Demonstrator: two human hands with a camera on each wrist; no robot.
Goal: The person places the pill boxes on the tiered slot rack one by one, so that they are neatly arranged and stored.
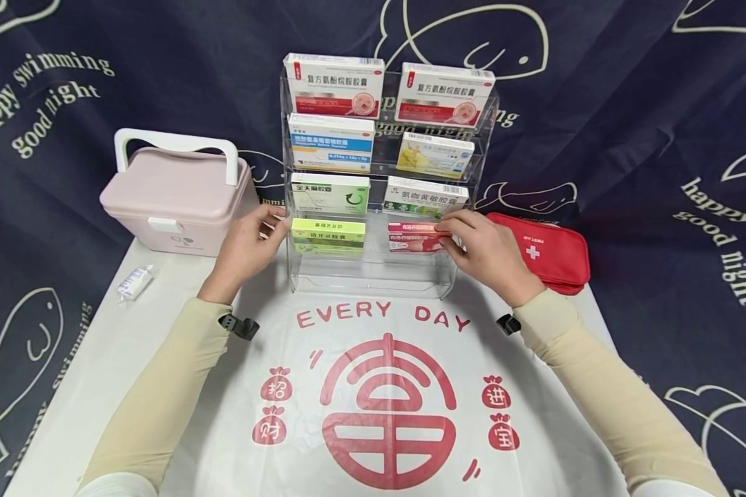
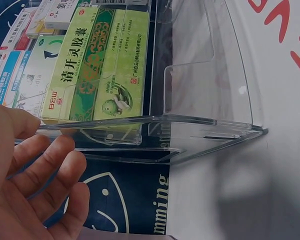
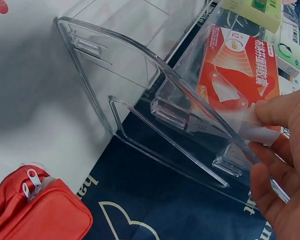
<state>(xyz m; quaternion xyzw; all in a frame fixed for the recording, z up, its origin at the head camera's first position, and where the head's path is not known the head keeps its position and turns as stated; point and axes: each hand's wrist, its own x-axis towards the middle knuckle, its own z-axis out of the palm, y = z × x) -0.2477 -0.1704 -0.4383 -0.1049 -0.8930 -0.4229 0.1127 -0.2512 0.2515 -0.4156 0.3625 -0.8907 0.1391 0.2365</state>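
A clear acrylic display rack (image 1: 373, 281) stands on the table, holding medicine boxes in two columns on stepped shelves. My left hand (image 1: 249, 245) is at the rack's left side; in the left wrist view its thumb and index finger (image 2: 27, 147) pinch the clear side edge, the other fingers loosely bent. Just inside that edge stands a yellow-green medicine box (image 1: 328, 236). On the same shelf, to the right, is a red medicine box (image 1: 410, 238). My right hand (image 1: 488, 252) pinches its right end, the thumb (image 3: 277, 111) on the front; some fingertips are hidden behind the rack's side.
A pink lidded case (image 1: 168, 200) with a white handle stands left of the rack, a small white packet (image 1: 135, 281) before it. To the right lies a red first-aid pouch (image 1: 543, 252). Dark patterned cloth (image 1: 665, 290) hangs behind the white printed table cover (image 1: 224, 414).
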